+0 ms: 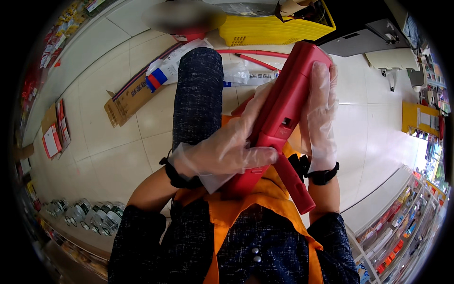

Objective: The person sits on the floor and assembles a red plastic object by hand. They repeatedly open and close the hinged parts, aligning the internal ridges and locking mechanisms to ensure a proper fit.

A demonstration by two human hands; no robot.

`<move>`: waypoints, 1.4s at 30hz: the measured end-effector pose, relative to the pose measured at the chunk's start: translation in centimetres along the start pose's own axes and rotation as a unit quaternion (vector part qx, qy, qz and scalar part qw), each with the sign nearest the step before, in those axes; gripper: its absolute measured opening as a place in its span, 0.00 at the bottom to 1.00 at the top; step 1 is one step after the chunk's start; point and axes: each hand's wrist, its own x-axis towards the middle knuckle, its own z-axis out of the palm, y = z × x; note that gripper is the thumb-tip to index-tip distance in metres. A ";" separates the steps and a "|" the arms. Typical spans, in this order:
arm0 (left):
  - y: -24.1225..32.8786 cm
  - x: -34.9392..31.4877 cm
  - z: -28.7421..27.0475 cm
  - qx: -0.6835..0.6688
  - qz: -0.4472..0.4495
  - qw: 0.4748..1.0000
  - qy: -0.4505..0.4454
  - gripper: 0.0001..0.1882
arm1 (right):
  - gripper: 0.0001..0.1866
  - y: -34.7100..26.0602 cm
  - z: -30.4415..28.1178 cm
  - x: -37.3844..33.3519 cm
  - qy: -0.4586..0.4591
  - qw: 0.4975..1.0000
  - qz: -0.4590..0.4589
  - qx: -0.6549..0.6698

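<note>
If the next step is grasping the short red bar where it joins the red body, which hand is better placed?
Likely the left hand: its thumb lies on the red body, near the base of the short red bar. The right hand lies along the body's right side, fingers pointing away.

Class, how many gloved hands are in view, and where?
2: the left hand has its thumb across the red object; the right hand is against its right side.

Left hand and right hand on 1 red device, a blurred grey object, perhaps round, beyond
</note>
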 end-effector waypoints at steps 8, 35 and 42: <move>-1.5 -2.9 0.2 -0.071 -0.126 0.989 -0.015 0.52 | 0.28 1.2 -0.5 2.0 0.068 0.997 -0.026 0.025; 0.0 -1.2 -0.6 -0.223 -0.303 0.927 0.017 0.39 | 0.20 4.2 -3.2 3.6 -0.018 0.982 0.112 0.149; 0.1 -0.5 -1.2 -0.265 -0.310 0.913 0.032 0.37 | 0.20 2.5 -1.6 1.8 -0.053 0.963 0.186 0.187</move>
